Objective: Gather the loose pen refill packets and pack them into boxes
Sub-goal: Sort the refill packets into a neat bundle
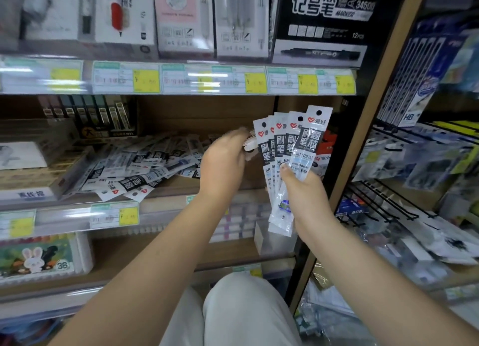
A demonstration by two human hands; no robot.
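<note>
Big black marker box (320, 22) sits top shelf, yellow price tags (146, 81) underneath, bunny box (39, 257) down low.

The fanned refill packets (290, 151), right of centre, are showing glossy clear plastic with printed paper headers. The loose packets (145, 169) at middle left are glinting likewise. The shelf board (207, 112) is looking like matt wood; the price strip (178, 79) across the top is shining like smooth plastic.

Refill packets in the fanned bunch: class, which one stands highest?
The rightmost packet of the fan, held in the right hand. Its punched top rises above the other four, which step down toward the left hand.
</note>
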